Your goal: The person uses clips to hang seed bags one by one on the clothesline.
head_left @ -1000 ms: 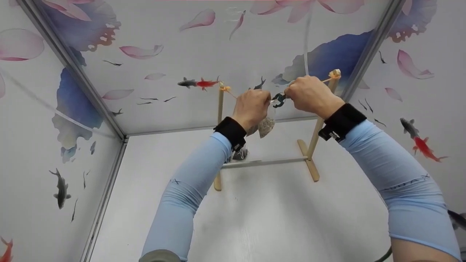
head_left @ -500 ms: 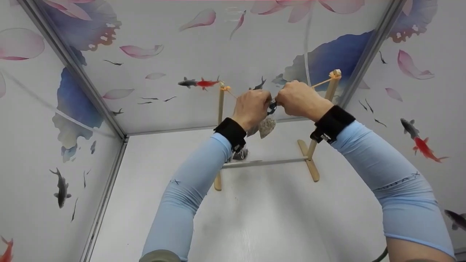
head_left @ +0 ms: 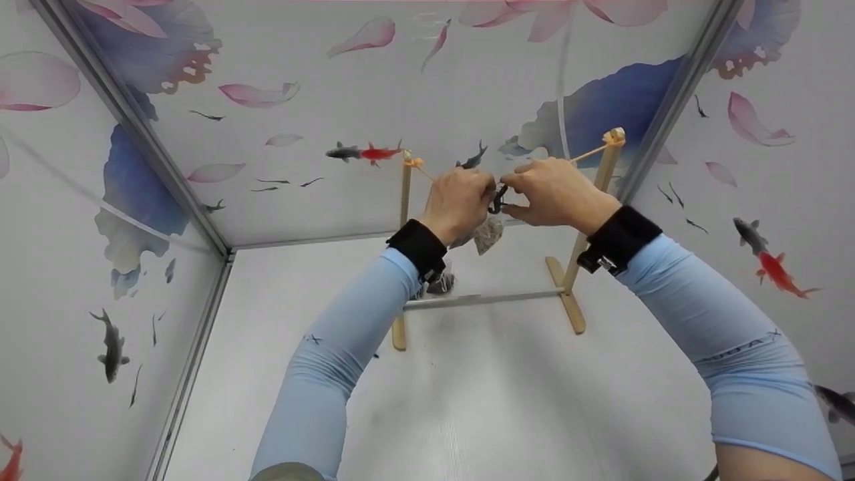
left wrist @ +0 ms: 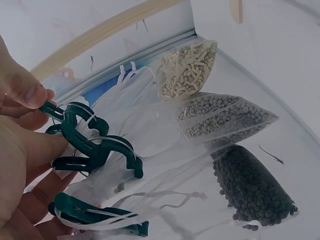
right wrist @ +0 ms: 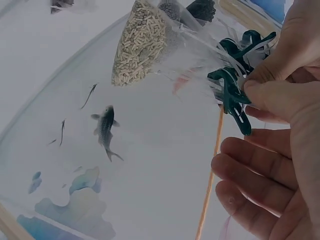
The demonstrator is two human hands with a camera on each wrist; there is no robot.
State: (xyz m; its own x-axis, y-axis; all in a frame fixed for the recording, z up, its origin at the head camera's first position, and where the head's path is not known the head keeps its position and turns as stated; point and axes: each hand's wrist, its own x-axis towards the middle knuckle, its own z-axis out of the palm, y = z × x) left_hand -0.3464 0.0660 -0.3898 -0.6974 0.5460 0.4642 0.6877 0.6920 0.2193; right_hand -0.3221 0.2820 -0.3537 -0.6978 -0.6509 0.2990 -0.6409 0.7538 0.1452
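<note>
My left hand [head_left: 461, 207] pinches the gathered top of a clear drawstring bag beside an orange string [right wrist: 209, 185]. Pale pellets fill one bag [left wrist: 185, 70], grey granules another [left wrist: 225, 115], black granules a third [left wrist: 252, 185]. Several green plastic clips [right wrist: 232, 92] with thin wire cluster by the left fingers at the bags' necks. My right hand [head_left: 561, 194] is just right of them, thumb and forefinger spread around one clip, the thumb overlapping its handle in the right wrist view. The right hand's other fingers hang loosely curved. My left hand partly hides the bags in the head view.
The string is tied between a left wooden post [head_left: 405, 200] and a right post [head_left: 604, 170], joined low by a white bar [head_left: 487, 299]. A dark-filled clear bag [head_left: 441, 280] shows behind the bar. Printed panels with metal edges enclose the white table [head_left: 467, 401].
My right hand brought a green clip leftward to the left hand, then dropped slightly as its thumb and forefinger spread apart. The left hand has barely moved.
</note>
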